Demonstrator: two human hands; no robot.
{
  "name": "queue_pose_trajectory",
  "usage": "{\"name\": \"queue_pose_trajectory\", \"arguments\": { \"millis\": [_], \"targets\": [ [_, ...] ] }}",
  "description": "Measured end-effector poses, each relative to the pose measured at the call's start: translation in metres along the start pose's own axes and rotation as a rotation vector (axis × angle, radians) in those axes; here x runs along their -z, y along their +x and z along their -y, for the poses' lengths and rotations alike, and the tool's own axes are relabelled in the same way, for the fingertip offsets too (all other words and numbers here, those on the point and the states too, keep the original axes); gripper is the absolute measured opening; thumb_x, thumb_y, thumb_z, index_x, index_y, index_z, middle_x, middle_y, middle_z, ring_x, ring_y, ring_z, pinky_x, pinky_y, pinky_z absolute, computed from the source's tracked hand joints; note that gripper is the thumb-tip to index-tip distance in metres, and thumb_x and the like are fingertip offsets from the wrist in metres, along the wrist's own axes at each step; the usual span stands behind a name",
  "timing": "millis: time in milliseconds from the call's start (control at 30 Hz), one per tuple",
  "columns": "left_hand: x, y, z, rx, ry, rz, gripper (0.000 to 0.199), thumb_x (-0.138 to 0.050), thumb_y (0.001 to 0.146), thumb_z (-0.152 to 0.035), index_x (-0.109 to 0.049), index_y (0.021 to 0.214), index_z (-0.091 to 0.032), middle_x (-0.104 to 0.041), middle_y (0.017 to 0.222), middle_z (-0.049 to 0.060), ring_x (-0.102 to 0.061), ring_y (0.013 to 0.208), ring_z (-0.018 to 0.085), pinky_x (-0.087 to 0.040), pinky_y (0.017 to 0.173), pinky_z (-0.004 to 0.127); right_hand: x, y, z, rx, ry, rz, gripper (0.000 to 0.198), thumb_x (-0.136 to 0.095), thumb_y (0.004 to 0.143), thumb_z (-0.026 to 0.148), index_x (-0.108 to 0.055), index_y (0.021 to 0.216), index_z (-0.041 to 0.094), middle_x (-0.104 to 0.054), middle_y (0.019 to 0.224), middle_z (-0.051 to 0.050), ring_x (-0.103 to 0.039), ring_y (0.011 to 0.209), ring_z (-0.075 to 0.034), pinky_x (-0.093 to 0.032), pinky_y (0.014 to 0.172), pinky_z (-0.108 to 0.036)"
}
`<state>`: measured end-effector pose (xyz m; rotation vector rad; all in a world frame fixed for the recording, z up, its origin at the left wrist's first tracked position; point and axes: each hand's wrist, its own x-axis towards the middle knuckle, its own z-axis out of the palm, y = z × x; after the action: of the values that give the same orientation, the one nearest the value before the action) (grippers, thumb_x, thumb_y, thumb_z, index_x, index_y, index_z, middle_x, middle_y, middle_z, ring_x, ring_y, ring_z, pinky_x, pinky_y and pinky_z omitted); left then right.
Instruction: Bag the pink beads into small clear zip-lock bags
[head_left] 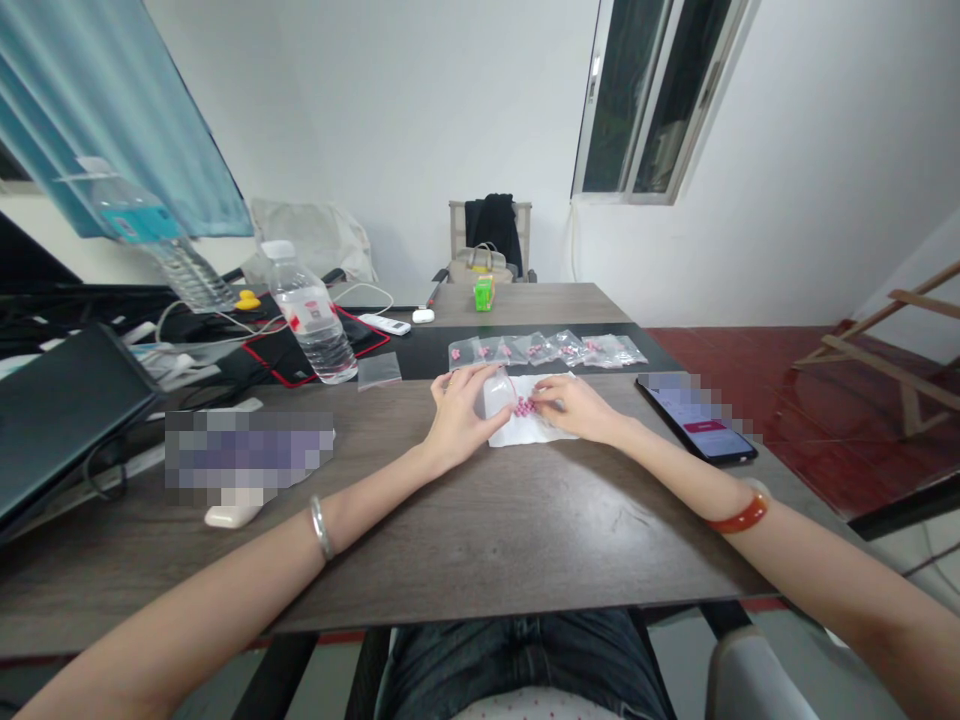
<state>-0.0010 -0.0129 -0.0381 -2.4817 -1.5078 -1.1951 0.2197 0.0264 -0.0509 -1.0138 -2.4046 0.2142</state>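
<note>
My left hand (459, 415) curves its fingers and thumb around a small clear plastic bag (498, 392), whose shape is partly lost against the white paper. Beside the bag, a small heap of pink beads (523, 407) lies on a white paper sheet (517, 434). From the right, my right hand (576, 406) reaches over the paper with its fingertips drawn together at the heap. Whatever sits between those fingertips is too small to make out. Behind both hands, several clear bags with pink pieces (536, 349) lie in a row on the black strip.
A flat plastic bag (379, 371) and a water bottle (313, 315) are left of my hands. A second bottle (161, 235) stands farther left, behind a laptop (71, 420). At right lies a phone (697, 420). A green box (484, 293) stands at the back.
</note>
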Motion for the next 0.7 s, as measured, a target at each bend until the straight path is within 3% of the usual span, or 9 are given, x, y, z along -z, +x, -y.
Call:
{"name": "queue_pose_trajectory", "arguments": {
  "millis": [333, 433, 567, 633, 700],
  "targets": [
    [0.001, 0.0, 0.0, -0.037, 0.007, 0.025, 0.052, -0.063, 0.08, -0.04, -0.051, 0.127, -0.024, -0.058, 0.128, 0.008, -0.05, 0.119, 0.025, -0.022, 0.104, 0.044, -0.002, 0.001, 0.005, -0.106, -0.002, -0.09, 0.012, -0.065, 0.078, 0.02, -0.075, 0.077, 0.025, -0.071, 0.097, -0.004, -0.064, 0.092, -0.021, -0.045, 0.089, -0.04],
    [0.0, 0.0, 0.0, -0.055, 0.007, 0.034, 0.053, -0.064, 0.079, -0.041, -0.05, 0.128, -0.023, -0.059, 0.127, 0.008, -0.051, 0.118, 0.025, -0.022, 0.104, 0.044, -0.003, 0.003, 0.008, -0.14, 0.002, -0.26, 0.007, -0.068, 0.075, 0.019, -0.074, 0.075, 0.023, -0.071, 0.096, -0.005, -0.064, 0.091, -0.022, -0.047, 0.087, -0.04],
    [0.0, 0.0, -0.001, -0.079, -0.003, 0.048, 0.052, -0.063, 0.08, -0.043, -0.051, 0.127, -0.024, -0.061, 0.124, 0.007, -0.053, 0.116, 0.025, -0.022, 0.104, 0.045, 0.001, 0.003, 0.021, -0.066, 0.125, -0.577, 0.006, -0.067, 0.079, 0.025, -0.072, 0.08, 0.021, -0.069, 0.094, -0.006, -0.064, 0.091, -0.02, -0.048, 0.089, -0.039],
    [0.001, 0.0, -0.001, -0.102, -0.01, 0.042, 0.052, -0.063, 0.08, -0.043, -0.051, 0.126, -0.024, -0.062, 0.123, 0.008, -0.054, 0.115, 0.025, -0.022, 0.104, 0.044, 0.003, 0.003, 0.029, 0.002, 0.153, -0.651, 0.009, -0.066, 0.082, 0.026, -0.072, 0.084, 0.021, -0.068, 0.096, -0.007, -0.063, 0.094, -0.019, -0.048, 0.091, -0.039],
    [0.001, 0.0, -0.001, -0.131, -0.021, 0.031, 0.051, -0.063, 0.081, -0.043, -0.051, 0.126, -0.023, -0.063, 0.122, 0.008, -0.055, 0.114, 0.024, -0.022, 0.103, 0.044, 0.003, 0.001, 0.035, 0.078, 0.15, -0.631, 0.013, -0.062, 0.085, 0.028, -0.073, 0.089, 0.021, -0.068, 0.101, -0.008, -0.062, 0.098, -0.019, -0.048, 0.091, -0.039]
  ]
}}
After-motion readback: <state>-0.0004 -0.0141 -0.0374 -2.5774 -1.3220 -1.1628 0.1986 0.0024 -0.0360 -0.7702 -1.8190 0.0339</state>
